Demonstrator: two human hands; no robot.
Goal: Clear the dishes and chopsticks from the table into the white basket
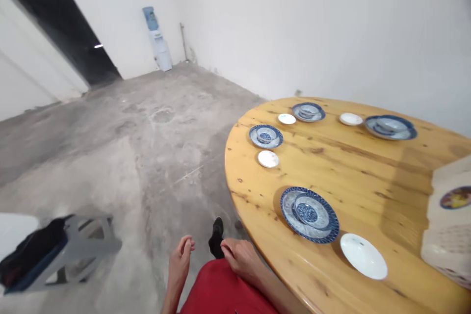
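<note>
My left hand (181, 251) hangs in front of my body over the floor, its fingers curled in and no object showing in it. Close to the table's edge is my right hand (241, 256), also with curled fingers and nothing visible in its grip. Nearest to it on the wooden table (253, 201) is a blue-rimmed plate (327, 233) with a patterned bowl (311, 212) on it. Beside that plate lies a white saucer (364, 256). Neither hand touches the dishes.
Farther along the table stand more plate-and-bowl sets (265, 136) with small white saucers (268, 159). A cream perforated container (449, 225) is at the right. A grey stool (84, 245) with dark cloth (33, 250) stands left. A water dispenser (160, 49) is by the far wall.
</note>
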